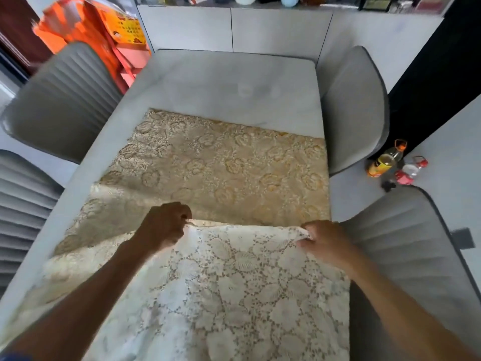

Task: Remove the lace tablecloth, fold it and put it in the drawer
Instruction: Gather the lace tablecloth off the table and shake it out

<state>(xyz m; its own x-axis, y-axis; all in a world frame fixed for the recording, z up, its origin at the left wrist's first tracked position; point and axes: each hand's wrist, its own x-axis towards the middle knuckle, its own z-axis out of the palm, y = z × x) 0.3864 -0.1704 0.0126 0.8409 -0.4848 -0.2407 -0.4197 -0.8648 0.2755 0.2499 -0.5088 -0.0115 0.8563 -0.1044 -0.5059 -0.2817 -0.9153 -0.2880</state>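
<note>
A cream lace tablecloth (223, 165) with a flower pattern covers the near part of the grey table (229, 82); the far part of the tabletop is bare. The cloth's near portion is lifted off the table and stretched between my hands, its raised edge running from one fist to the other. My left hand (164, 225) is closed on that edge near the table's middle. My right hand (325, 238) pinches the edge near the table's right side. No drawer is in view.
Grey ribbed chairs stand around the table: two at the left (62, 100), two at the right (356, 108). Bottles (387, 160) sit on the floor at the right. Orange boxes (104, 29) are stacked at the far left, and a white cabinet (234, 29) stands behind the table.
</note>
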